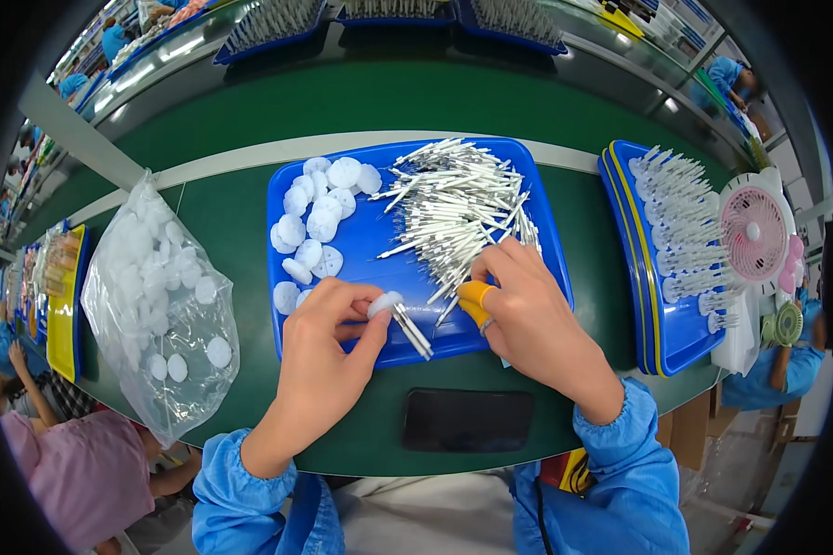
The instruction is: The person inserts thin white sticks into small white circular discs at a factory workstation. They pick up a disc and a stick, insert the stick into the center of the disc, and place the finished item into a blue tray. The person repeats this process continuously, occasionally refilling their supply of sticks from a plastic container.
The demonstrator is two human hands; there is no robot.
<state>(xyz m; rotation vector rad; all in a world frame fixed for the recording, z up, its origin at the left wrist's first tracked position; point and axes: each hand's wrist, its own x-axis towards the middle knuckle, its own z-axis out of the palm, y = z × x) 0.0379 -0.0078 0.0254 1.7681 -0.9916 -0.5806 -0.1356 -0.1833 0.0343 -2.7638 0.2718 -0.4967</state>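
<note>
My left hand (pixel 329 347) pinches a round white foam-like disc (pixel 385 303) between thumb and fingers. Several thin white rods (pixel 411 333) with thin metal-looking ends stick out from it, pointing down and right. My right hand (pixel 532 319), with yellow finger covers, is closed at the lower edge of a big pile of similar rods (pixel 458 208); its fingertips are pressed together, and what they hold is not clear. Both hands are over a blue tray (pixel 389 268). Loose white discs (pixel 324 219) with small holes lie in the tray's left part.
Left of the tray lies a clear plastic bag (pixel 162 305) of white discs. A black phone (pixel 467 420) is near the table's front edge. Stacked blue and yellow trays (pixel 652 319) with filled discs and a pink fan (pixel 752 231) stand right. More filled trays (pixel 273 23) are at the back.
</note>
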